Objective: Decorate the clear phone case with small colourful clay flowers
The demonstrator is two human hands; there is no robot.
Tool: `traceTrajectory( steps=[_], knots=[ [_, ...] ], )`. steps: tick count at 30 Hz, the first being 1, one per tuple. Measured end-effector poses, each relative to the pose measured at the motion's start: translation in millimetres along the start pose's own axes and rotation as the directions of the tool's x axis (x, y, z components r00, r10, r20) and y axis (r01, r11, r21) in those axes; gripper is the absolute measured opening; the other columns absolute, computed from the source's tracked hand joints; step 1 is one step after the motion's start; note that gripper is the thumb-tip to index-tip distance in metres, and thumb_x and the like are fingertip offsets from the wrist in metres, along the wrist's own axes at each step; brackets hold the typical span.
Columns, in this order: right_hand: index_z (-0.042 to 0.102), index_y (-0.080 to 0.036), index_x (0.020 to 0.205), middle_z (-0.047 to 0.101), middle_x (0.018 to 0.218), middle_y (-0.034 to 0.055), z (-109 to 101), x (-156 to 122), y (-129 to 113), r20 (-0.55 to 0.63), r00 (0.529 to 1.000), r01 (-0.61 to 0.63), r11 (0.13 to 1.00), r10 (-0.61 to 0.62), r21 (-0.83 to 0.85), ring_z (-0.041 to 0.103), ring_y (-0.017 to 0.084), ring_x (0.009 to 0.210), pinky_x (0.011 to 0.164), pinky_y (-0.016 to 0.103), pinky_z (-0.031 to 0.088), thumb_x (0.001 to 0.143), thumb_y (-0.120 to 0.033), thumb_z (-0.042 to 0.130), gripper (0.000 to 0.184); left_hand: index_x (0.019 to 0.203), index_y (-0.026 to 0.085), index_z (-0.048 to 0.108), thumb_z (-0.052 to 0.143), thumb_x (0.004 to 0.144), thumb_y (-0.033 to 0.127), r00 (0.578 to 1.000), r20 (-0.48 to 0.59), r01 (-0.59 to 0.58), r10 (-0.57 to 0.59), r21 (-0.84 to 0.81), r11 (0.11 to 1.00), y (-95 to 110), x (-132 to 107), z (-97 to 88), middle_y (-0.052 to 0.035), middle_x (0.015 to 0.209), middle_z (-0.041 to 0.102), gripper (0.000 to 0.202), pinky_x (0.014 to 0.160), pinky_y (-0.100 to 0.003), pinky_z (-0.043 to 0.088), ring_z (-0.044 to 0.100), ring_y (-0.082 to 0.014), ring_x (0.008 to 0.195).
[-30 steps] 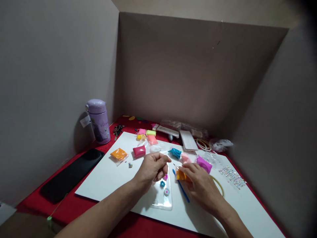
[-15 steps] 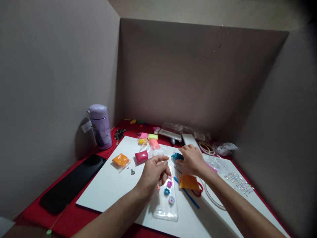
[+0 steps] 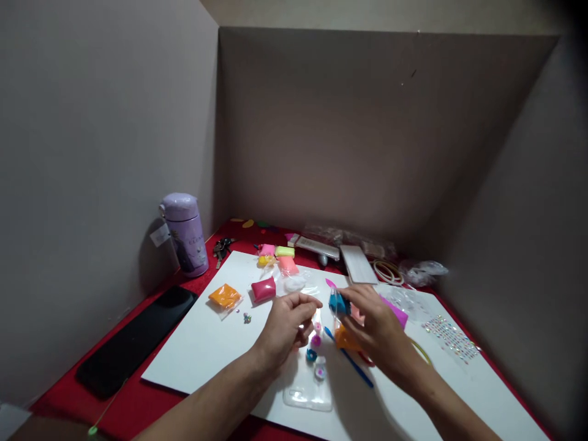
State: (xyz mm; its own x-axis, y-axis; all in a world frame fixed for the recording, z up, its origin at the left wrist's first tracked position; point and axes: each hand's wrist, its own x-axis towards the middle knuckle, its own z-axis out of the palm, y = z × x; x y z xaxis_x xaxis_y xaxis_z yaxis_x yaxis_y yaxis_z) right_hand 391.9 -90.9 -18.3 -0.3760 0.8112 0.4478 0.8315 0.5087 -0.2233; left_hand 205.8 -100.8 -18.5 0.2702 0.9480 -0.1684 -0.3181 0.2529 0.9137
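My right hand (image 3: 374,327) grips a small blue clay packet (image 3: 339,302) and holds it just above the white board (image 3: 202,343). My left hand (image 3: 287,324) hovers beside it with fingers curled in a loose pinch; what they hold, if anything, is too small to make out. Below both hands lies a clear phone case (image 3: 310,392) with small clay flowers (image 3: 316,355) on it. An orange packet (image 3: 345,339) and a blue tool (image 3: 351,366) lie under my right hand.
More clay packets lie on the board: orange (image 3: 223,296), red (image 3: 263,289), pink, yellow and green (image 3: 283,252). A purple bottle (image 3: 185,234) and keys (image 3: 222,247) stand at the left, a black case (image 3: 133,340) on the red cloth. A gem sticker sheet (image 3: 450,338) and rings (image 3: 388,271) are on the right.
My right hand reached back to the blue packet, picked it up and brought it toward my left hand. The orange packet was left on the board. My left hand barely moved.
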Motion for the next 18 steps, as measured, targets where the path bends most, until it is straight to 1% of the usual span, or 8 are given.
traceTrajectory(
  steps=[1,2,4,6,10,12,15,18],
  knots=[
    [0.059,-0.021,0.108,0.063,0.102,0.0060,-1.9,-8.1,-6.0,-0.074,0.997,0.044,0.996,-0.038,0.083,0.055,0.020,0.095,0.079,0.031,0.046,0.086,-0.015,0.055,0.023,0.079,0.014,0.056,0.062,0.076,0.025,1.000,0.025,0.004,-0.004,0.006,1.000,-1.1,-1.2,1.1,0.0087,0.050,0.038,0.013,0.037,-0.016,0.017,0.030,-0.0024,0.039],
    [0.058,-0.021,0.110,0.063,0.101,0.0064,-2.8,-14.8,-10.8,-0.124,0.991,0.072,0.989,-0.055,0.131,0.055,0.021,0.094,0.077,0.033,0.047,0.087,-0.017,0.054,0.024,0.078,0.015,0.055,0.065,0.076,0.030,0.999,0.054,0.005,-0.006,0.016,1.000,-2.2,-2.4,2.1,0.0089,0.051,0.038,0.019,0.038,-0.016,0.016,0.030,-0.0021,0.039],
    [0.058,-0.020,0.111,0.063,0.097,0.0069,-1.9,-23.6,-16.8,-0.194,0.979,0.096,0.979,-0.061,0.180,0.055,0.022,0.090,0.073,0.034,0.048,0.087,-0.016,0.055,0.025,0.079,0.015,0.054,0.071,0.073,0.036,0.995,0.104,-0.013,0.008,0.049,0.999,-4.1,-4.2,4.0,0.0082,0.055,0.042,0.028,0.038,-0.017,0.017,0.030,-0.0017,0.039],
    [0.058,-0.020,0.113,0.063,0.096,0.0070,1.1,-27.5,-18.6,-0.225,0.973,0.097,0.978,-0.054,0.186,0.055,0.022,0.090,0.072,0.035,0.048,0.086,-0.014,0.055,0.028,0.080,0.015,0.055,0.074,0.070,0.039,0.991,0.128,-0.057,0.045,0.096,0.994,-5.3,-4.9,5.2,0.0067,0.059,0.046,0.032,0.038,-0.017,0.019,0.031,-0.0015,0.041],
    [0.058,-0.018,0.116,0.062,0.097,0.0074,7.4,-30.0,-17.9,-0.283,0.957,0.119,0.972,-0.059,0.201,0.055,0.022,0.091,0.073,0.035,0.049,0.084,-0.009,0.056,0.033,0.075,0.014,0.055,0.073,0.070,0.040,0.987,0.116,-0.133,0.112,0.194,0.972,-4.7,-3.7,6.6,0.0048,0.062,0.049,0.033,0.041,-0.018,0.022,0.033,-0.0025,0.044],
    [0.056,-0.017,0.118,0.062,0.097,0.0083,8.7,-31.8,-17.9,-0.303,0.950,0.141,0.974,-0.082,0.179,0.054,0.023,0.091,0.073,0.036,0.049,0.084,-0.008,0.055,0.036,0.072,0.014,0.053,0.071,0.071,0.039,0.986,0.113,-0.148,0.124,0.241,0.959,-4.1,-3.0,7.3,0.0049,0.061,0.047,0.031,0.042,-0.018,0.024,0.034,-0.0037,0.047],
    [0.055,-0.015,0.121,0.062,0.098,0.0102,9.0,-35.4,-18.3,-0.326,0.936,0.173,0.980,-0.134,0.095,0.053,0.024,0.092,0.074,0.039,0.050,0.083,-0.006,0.054,0.039,0.072,0.015,0.052,0.067,0.075,0.036,0.981,0.125,-0.181,0.148,0.319,0.930,-4.5,-3.3,8.5,0.0039,0.063,0.048,0.026,0.046,-0.020,0.031,0.039,-0.0066,0.052],
    [0.055,-0.012,0.121,0.063,0.097,0.0117,9.8,-38.1,-18.5,-0.339,0.925,0.189,0.982,-0.172,0.019,0.053,0.026,0.092,0.076,0.042,0.050,0.083,-0.006,0.055,0.039,0.073,0.015,0.053,0.063,0.078,0.032,0.972,0.143,-0.232,0.189,0.417,0.879,-7.1,-4.9,9.4,0.0023,0.067,0.050,0.020,0.053,-0.023,0.036,0.044,-0.0098,0.059]
  ],
)
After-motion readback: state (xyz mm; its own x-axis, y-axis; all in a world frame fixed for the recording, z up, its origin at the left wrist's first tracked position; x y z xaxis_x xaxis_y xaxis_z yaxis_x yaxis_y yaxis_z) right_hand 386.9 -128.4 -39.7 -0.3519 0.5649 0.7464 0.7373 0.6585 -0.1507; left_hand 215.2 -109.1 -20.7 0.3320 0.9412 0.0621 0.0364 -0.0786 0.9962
